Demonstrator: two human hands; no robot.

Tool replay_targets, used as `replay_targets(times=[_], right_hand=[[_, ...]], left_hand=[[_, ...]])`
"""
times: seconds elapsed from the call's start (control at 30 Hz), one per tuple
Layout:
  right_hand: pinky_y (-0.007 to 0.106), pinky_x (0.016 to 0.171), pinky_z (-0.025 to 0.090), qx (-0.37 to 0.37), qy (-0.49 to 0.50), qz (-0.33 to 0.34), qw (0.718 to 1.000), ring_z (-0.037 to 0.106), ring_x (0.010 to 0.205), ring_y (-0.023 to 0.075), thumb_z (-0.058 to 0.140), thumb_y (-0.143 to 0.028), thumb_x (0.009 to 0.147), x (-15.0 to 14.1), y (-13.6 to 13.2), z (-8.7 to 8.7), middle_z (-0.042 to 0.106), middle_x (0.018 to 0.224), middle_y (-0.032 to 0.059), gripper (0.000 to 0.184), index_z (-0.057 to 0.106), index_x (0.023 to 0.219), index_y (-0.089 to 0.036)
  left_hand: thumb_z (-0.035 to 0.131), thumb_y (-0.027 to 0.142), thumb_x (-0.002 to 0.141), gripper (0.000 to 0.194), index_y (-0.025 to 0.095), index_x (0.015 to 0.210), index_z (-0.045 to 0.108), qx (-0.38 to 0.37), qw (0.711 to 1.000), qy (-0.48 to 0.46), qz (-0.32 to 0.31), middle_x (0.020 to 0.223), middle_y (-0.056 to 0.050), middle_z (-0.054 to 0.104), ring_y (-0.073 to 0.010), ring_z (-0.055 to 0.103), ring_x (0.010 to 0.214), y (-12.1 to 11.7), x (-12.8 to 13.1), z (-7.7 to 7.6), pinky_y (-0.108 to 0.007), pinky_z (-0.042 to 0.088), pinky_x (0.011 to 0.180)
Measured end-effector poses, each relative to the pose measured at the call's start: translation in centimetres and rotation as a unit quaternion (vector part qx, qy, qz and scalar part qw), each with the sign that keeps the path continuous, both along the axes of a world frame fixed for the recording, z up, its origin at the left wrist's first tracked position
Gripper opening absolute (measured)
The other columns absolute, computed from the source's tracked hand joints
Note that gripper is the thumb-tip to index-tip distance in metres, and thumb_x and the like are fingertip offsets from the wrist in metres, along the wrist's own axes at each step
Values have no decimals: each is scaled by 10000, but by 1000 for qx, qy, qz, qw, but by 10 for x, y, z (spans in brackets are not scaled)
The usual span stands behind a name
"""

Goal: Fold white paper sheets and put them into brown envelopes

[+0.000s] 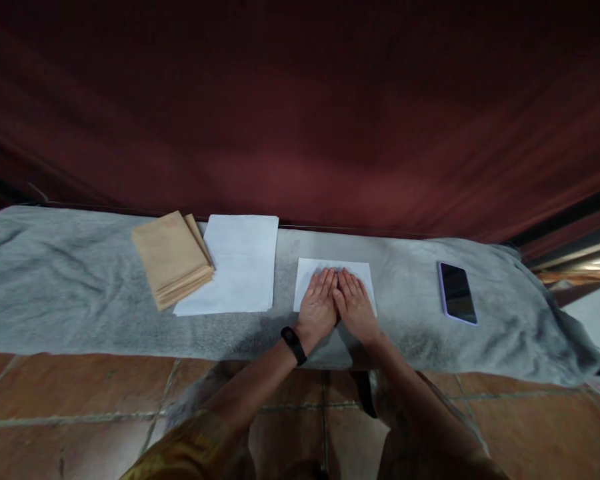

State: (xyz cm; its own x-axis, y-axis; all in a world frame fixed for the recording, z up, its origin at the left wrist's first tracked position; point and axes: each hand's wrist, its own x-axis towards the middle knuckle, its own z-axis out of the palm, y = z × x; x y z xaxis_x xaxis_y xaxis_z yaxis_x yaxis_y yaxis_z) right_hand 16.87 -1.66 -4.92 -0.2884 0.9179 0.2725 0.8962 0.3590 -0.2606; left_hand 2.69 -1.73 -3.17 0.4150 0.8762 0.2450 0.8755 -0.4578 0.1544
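Note:
A white sheet of paper [307, 268], which looks folded, lies on the grey cloth in front of me. My left hand [320, 303] rests flat on it with fingers stretched out. Beside it, my right hand [354, 305] also presses flat on the paper, and the two hands touch along their inner edges. Neither hand grips anything. The palms hide the lower middle of the sheet. To the left lies a stack of larger white paper sheets [243, 263]. A pile of brown envelopes [173, 257] overlaps the left side of that stack.
Grey cloth [80, 280] covers a long narrow surface, wrinkled at both ends. A phone [457, 293] in a purple case lies on the right. Dark red fabric [300, 133] hangs behind the surface. Tiled floor [80, 387] shows below its front edge.

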Motion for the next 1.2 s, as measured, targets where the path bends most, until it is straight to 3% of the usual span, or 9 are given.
replay_targets(times=[0.2, 0.4, 0.87, 1.2], right_hand=[[468, 1243, 224, 1, -43, -17, 999, 289, 1520, 239, 231, -377, 1081, -1, -3, 2, 376, 1613, 148, 567, 380, 1554, -103], [464, 1229, 234, 27, -72, -35, 996, 313, 1507, 252, 262, -371, 1081, 12, -1, -3, 352, 1625, 147, 559, 356, 1565, -109], [515, 1186, 279, 34, -71, -84, 993, 378, 1462, 306, 295, -431, 1066, 40, 2, -9, 387, 1604, 166, 598, 326, 1580, -129], [548, 1180, 282, 34, -58, -137, 988, 391, 1451, 329, 275, -436, 1064, 52, 5, -13, 444, 1563, 199, 609, 362, 1558, -89]], left_hand=[[349, 173, 980, 580, 48, 1545, 326, -20, 1000, 14, 3, 1639, -179, 313, -267, 227, 1544, -1, 0, -6, -502, 210, 1269], [332, 299, 1029, 552, 88, 1538, 361, -17, 1000, -12, -1, 1636, -139, 333, -257, 239, 1542, -1, -9, -7, -518, 207, 1268], [311, 353, 1034, 599, 81, 1567, 306, -21, 997, -11, 78, 1634, -156, 308, -254, 249, 1537, 2, -34, -7, -478, 235, 1258], [301, 350, 1033, 598, 19, 1526, 372, -4, 993, 3, 117, 1601, -210, 351, -302, 301, 1514, 0, -43, -2, -517, 251, 1249]])
